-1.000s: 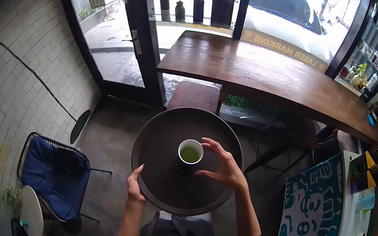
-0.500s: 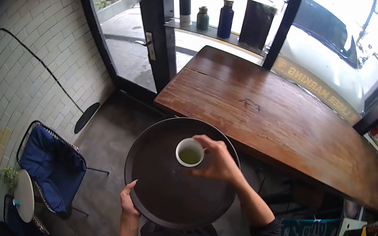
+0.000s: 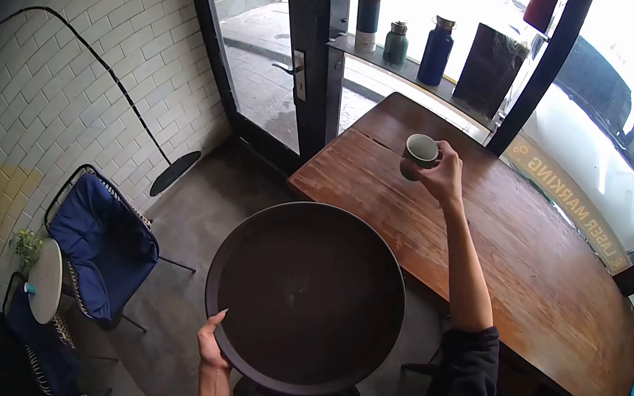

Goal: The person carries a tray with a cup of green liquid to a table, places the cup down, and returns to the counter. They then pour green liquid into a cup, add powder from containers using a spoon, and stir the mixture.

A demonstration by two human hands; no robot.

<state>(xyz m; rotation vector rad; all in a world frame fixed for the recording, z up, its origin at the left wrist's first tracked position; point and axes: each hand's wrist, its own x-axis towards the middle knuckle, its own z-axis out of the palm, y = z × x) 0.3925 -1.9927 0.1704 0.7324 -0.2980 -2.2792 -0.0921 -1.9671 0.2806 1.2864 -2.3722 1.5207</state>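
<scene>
A small cup, pale inside and darker outside, (image 3: 421, 149) is gripped at its right side by my right hand (image 3: 445, 175), over the far left part of the brown wooden table (image 3: 494, 234). Whether its base touches the wood, I cannot tell. My left hand (image 3: 213, 342) holds the round dark tray (image 3: 301, 295) by its lower left rim, the thumb on top and the other fingers hidden beneath. Nothing stands on the tray, which is level in front of my body.
Bottles (image 3: 436, 51) and a dark box (image 3: 490, 69) stand on the window ledge behind the table. A glass door (image 3: 262, 48) is at the upper left. On the left are a blue-cushioned chair (image 3: 98, 246), a small round table (image 3: 45, 281) and a lamp (image 3: 175, 173).
My right hand has carried the cup from above the tray forward and right to over the table. The left hand still holds the tray. The view has shifted.
</scene>
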